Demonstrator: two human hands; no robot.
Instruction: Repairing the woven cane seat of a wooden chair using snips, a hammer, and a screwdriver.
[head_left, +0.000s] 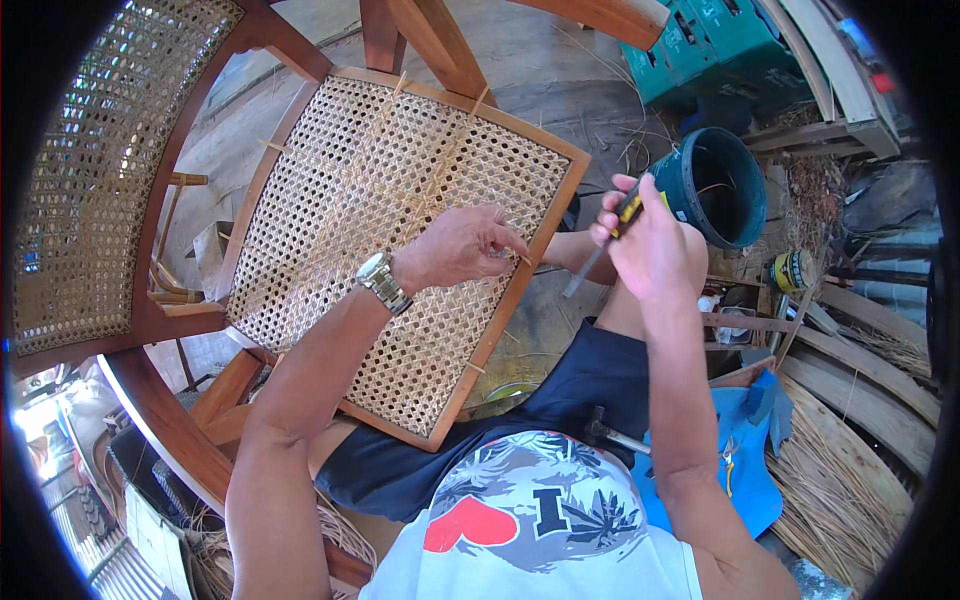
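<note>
A woven cane seat panel (330,220) in a wooden frame lies tilted across my lap, joined to a wooden chair. My left hand (462,246), with a wristwatch (383,283) on its wrist, is over the panel. Its thumb and forefinger pinch at a small peg (524,260) at the right frame edge. Similar thin pegs (478,368) stick out elsewhere along the frame. Off to the right of the panel, my right hand (645,245) grips a screwdriver (628,210) with a black and yellow handle; its shaft points down and left, apart from the seat.
The chair's cane back (85,170) rises at the left. Beyond my right hand stand a dark green bucket (735,190) and green crates (710,50). A hammer (615,432) lies by my lap; pliers (729,466) rest on blue cloth (755,490). Cane strips (830,480) are piled at lower right.
</note>
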